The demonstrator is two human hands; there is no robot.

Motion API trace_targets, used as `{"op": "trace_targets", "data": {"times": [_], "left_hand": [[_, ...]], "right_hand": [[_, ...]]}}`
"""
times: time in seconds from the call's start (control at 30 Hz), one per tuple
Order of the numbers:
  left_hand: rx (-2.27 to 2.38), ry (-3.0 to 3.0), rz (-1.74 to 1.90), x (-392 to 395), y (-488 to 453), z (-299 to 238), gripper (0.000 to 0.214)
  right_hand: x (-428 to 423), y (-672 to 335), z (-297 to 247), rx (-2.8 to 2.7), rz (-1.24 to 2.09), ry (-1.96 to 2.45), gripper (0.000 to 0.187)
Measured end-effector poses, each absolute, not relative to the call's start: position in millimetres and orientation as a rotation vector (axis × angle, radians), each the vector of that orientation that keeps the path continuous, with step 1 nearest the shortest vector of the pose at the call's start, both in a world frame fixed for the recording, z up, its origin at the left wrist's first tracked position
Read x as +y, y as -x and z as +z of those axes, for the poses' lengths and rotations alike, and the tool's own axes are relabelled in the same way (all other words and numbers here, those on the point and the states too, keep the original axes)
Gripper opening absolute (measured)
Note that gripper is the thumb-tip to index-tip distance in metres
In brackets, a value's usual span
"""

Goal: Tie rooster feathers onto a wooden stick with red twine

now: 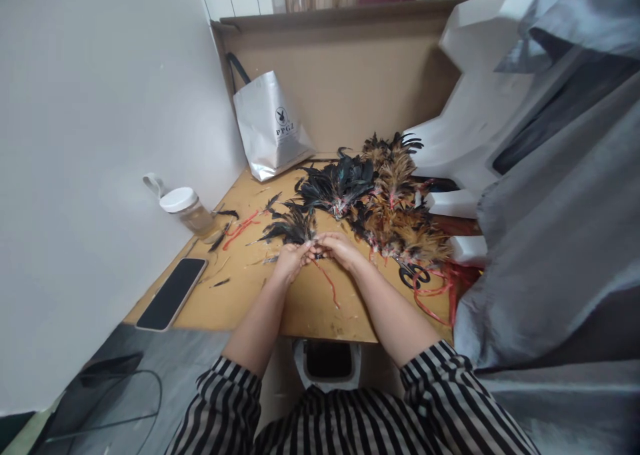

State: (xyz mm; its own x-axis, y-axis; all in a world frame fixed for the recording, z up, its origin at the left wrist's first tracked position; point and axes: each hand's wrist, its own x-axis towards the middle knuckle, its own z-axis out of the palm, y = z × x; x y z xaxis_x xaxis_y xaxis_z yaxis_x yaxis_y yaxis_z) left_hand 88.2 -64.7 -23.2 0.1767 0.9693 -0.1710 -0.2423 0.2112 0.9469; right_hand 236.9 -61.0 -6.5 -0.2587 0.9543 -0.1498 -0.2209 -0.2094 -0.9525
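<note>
My left hand (291,258) and my right hand (337,248) meet over the middle of a wooden table (300,308), fingers pinched together. Between them they hold a small bundle of dark feathers (293,227) that fans away from me. A red string (329,283) trails from my fingers toward the table's near edge. Just beyond my hands lies a large heap of black and brown feather bundles (380,198).
A phone (171,294) lies at the table's near left corner. A lidded jar (187,210) stands by the left wall, red strings (241,228) beside it. Scissors (413,273) lie on the right. A silver bag (270,127) leans at the back. A bin (327,363) sits below.
</note>
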Motion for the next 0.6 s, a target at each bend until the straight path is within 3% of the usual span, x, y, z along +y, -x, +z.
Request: {"op": "trace_targets", "data": {"times": [0.13,0.6], "left_hand": [[0.969,-0.955,1.071,-66,-88,-24,0.028],[0.891,-0.769,1.082,-62,-85,-26,0.017]], "right_hand": [[-58,-239,-9,-1.013,1.693,1.058,0.029],[-58,-228,-14,-0.745,1.648,0.909,0.031]]}}
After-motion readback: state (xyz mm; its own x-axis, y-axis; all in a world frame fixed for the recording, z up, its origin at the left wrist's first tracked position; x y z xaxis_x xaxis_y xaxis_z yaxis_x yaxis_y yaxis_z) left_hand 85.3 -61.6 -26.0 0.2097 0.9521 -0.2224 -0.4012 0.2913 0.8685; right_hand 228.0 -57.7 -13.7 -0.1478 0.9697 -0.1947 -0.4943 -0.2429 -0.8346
